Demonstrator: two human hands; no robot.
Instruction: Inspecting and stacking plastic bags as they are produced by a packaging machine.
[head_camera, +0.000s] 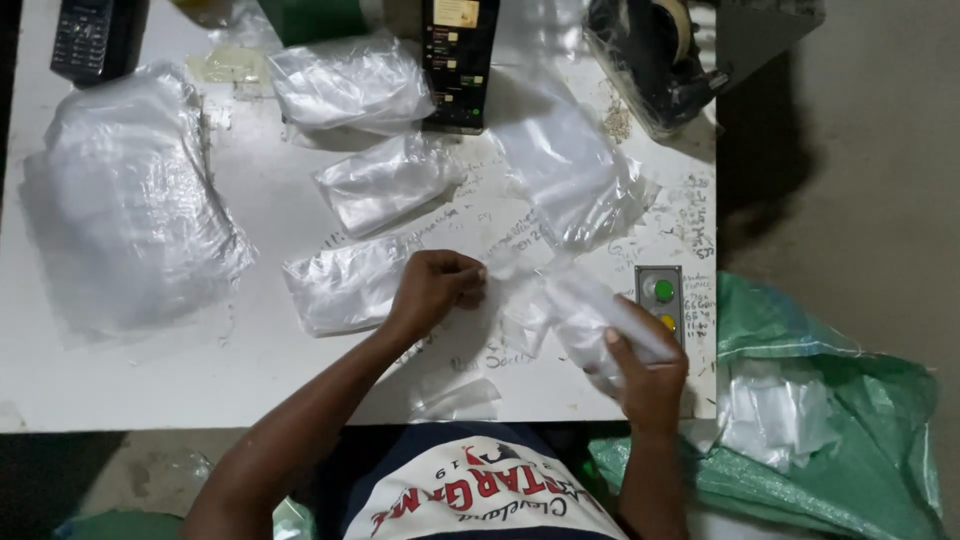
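Head camera looks straight down on a white table (150, 380) scribbled with pen marks, and I see both bare hands working one clear plastic bag (560, 300) near the table's front edge. My left hand (435, 290) pinches the bag's thin end, fingers curled together and clamped on the film. My right hand (650, 375) grips the bag's bulkier end, thumb over the top and fingers wrapped under it, closed on the plastic. The bag stretches between the two hands, just above the tabletop.

Just left of the left hand lies a small filled clear packet (345, 285); two more packets (385, 180) sit farther back, and a large heap of clear bags (130, 190) rests at the table's left side. A loose sheet of clear film (570, 175) lies behind the held bag. A small grey control box with a green and a yellow button (660, 300) sits right beside the right hand. At the far edge stand a dark upright device (458, 60), a black keypad handset (95, 35) and a tape dispenser (655, 55). Off the table's right side, a green woven sack (860, 470) holds more clear bags.
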